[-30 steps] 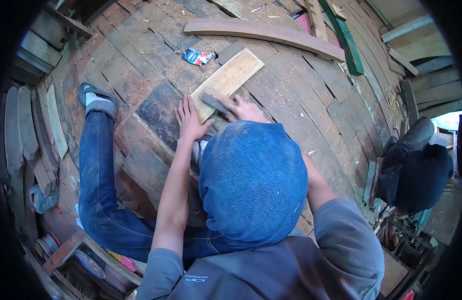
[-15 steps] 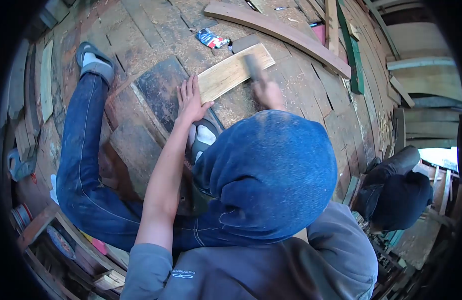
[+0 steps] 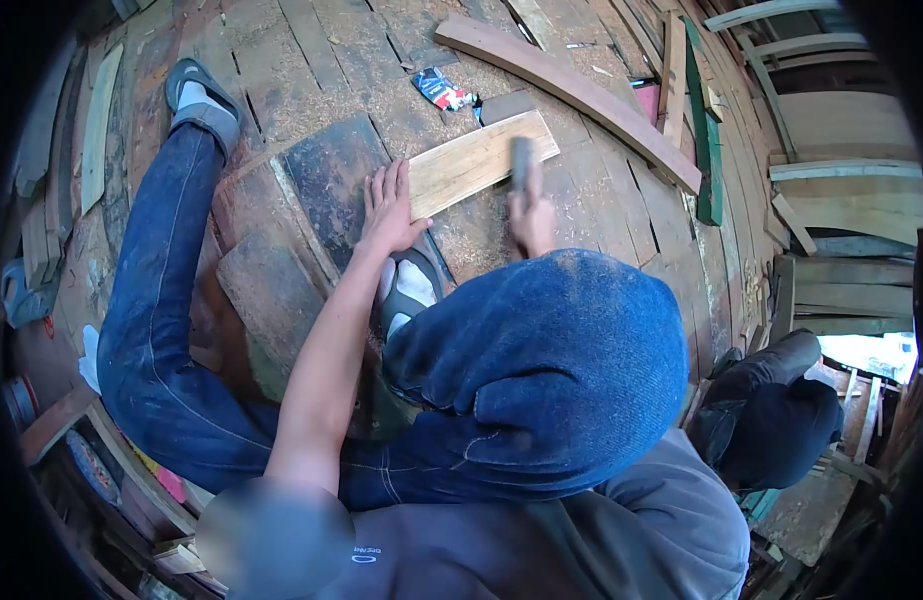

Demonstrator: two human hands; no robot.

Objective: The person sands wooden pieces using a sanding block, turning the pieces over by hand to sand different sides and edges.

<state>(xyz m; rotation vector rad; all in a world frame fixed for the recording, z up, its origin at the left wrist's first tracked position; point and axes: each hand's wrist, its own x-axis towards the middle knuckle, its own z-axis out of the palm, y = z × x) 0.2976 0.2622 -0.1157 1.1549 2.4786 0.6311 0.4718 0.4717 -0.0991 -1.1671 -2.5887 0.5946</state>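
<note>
A pale wooden board lies aslant across a dark slab on the floor in front of me. My left hand grips its near left end, fingers at the far edge and thumb at the near edge. Near the other end, my right hand is closed around a short tool. Its grey head is blurred by motion and overlaps the board's edge, so I cannot make out its exact kind. My slippered foot rests just below the board's left end.
A long curved beam lies beyond the board, beside a green strip of wood. A small blue-and-red packet sits on the sawdust-strewn plank floor. At right, another person in dark clothes is near stacked boards.
The view has shifted slightly. The tool in my right hand has moved and turned more upright against the board's near edge. My left hand keeps its place at the board's end.
</note>
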